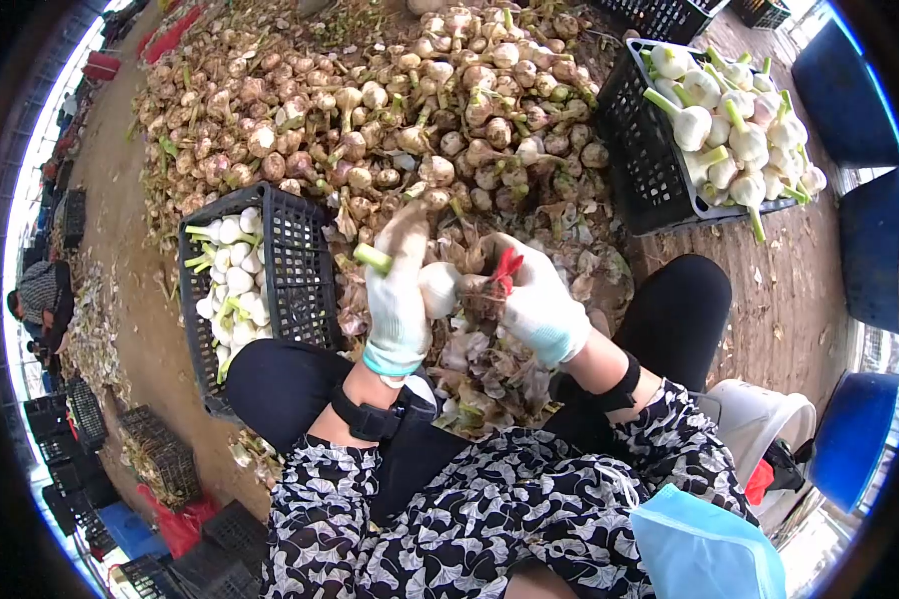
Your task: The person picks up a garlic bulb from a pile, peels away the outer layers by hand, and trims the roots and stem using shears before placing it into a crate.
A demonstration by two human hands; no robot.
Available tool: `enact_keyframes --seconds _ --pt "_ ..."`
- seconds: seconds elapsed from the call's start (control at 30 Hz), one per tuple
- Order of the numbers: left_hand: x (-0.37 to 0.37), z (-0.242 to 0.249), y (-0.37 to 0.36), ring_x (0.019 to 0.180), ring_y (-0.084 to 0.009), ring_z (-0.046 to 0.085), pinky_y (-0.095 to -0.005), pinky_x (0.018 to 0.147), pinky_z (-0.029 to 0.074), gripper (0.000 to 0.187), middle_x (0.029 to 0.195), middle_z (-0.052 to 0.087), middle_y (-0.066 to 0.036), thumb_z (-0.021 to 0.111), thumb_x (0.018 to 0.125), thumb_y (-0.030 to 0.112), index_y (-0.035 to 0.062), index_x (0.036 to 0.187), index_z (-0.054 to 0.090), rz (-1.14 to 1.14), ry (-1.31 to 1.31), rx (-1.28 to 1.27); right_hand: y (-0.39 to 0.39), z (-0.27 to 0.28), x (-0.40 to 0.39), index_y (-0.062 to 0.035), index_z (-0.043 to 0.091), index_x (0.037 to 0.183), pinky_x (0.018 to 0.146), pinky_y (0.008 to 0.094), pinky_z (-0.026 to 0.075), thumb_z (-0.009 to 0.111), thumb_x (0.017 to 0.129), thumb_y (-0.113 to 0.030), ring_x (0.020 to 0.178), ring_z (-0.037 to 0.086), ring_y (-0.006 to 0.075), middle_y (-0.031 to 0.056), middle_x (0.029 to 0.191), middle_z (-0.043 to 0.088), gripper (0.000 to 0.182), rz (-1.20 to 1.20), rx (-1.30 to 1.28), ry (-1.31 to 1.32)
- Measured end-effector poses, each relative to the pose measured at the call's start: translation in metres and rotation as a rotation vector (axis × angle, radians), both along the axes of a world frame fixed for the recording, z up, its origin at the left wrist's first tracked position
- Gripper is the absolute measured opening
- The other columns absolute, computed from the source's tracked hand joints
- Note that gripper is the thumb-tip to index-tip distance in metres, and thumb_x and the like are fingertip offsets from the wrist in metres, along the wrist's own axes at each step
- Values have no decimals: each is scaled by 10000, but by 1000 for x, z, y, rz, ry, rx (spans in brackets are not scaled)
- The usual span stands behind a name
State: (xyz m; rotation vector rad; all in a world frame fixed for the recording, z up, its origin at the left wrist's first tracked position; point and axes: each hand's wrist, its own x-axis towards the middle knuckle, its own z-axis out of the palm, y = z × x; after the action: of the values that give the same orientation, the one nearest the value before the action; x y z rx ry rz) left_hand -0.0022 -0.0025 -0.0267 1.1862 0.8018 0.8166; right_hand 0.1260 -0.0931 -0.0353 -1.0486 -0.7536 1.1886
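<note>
My left hand (398, 299), in a white and mint glove, is closed around a peeled white garlic bulb (439, 290), whose green cut stem sticks out past the fingers. Against the root side of the bulb is my right hand (537, 304), also gloved, its fingers pressed together with a red strip (507, 270) showing at them. Brown roots hang there; whether the right fingers hold a tool is hidden. Loose skins (489, 379) lie under both hands. Beyond them spreads a large heap of unpeeled garlic (370, 120).
A black crate (305, 270) with white garlic stands at left, a fuller crate (654, 150) at upper right. A white bucket (754, 419) and blue barrels (854, 429) are on the right. Another person (45, 299) sits at far left.
</note>
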Motion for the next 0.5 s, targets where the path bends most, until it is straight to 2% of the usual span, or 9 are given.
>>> enact_keyframes --seconds 0.07,0.13,0.17,0.2,0.27,0.33,0.37,0.4,0.5 --pt "-1 8 -1 688 -128 599 -243 596 493 315 843 608 -35 490 912 175 7 1176 517 77 142 -370 3 -6 -5 4 504 884 639 235 432 504 784 12 731 476 88 68 808 589 100 -145 -197 -383" --pt "2 6 -1 719 -132 607 -253 585 502 270 800 604 -37 500 911 151 18 1144 539 170 38 -478 4 -2 6 23 523 911 669 267 462 490 792 8 764 548 122 111 845 614 124 -253 -188 -561" --pt "-1 5 6 720 -140 611 -258 601 508 270 803 607 -38 492 915 157 22 1144 543 166 -116 -588 6 -13 20 13 554 915 684 276 481 474 800 12 813 615 168 124 865 638 139 -344 -240 -545" --pt "-6 3 11 721 -148 615 -263 616 514 270 806 611 -40 485 920 162 26 1144 548 159 -272 -695 12 -15 34 3 576 967 709 271 488 478 817 -17 872 638 205 133 876 652 180 -247 -398 -454" --pt "-15 -6 16 740 -158 615 -274 662 518 272 833 611 -35 465 925 172 23 1135 553 147 -356 -722 3 -17 39 0 580 1016 719 283 488 539 817 -76 851 636 213 122 832 653 217 26 -349 -567" --pt "-14 -7 10 764 -154 607 -271 692 511 275 889 612 -37 450 927 179 15 1121 554 61 -93 -374 1 24 16 11 567 1066 757 313 487 592 821 -148 890 624 250 129 913 645 293 52 -330 -348" --pt "-13 -6 11 797 -156 629 -271 685 528 224 909 630 -63 525 899 201 58 1060 586 44 -249 -659 4 -14 14 18 557 1066 787 339 482 614 807 -145 926 606 288 152 987 616 311 -58 95 -574" --pt "-13 2 8 795 -166 627 -266 678 523 238 921 630 -74 520 900 206 40 1059 586 -19 -153 -679 11 17 10 13 556 1039 791 341 476 626 757 -83 940 583 324 175 1017 582 307 -80 253 -819" --pt "-12 -8 7 782 -175 627 -269 645 520 234 896 633 -77 510 903 210 38 1042 587 -123 -226 -724 14 13 8 -6 553 936 682 381 488 631 662 8 778 579 359 159 876 576 285 -20 290 -817"
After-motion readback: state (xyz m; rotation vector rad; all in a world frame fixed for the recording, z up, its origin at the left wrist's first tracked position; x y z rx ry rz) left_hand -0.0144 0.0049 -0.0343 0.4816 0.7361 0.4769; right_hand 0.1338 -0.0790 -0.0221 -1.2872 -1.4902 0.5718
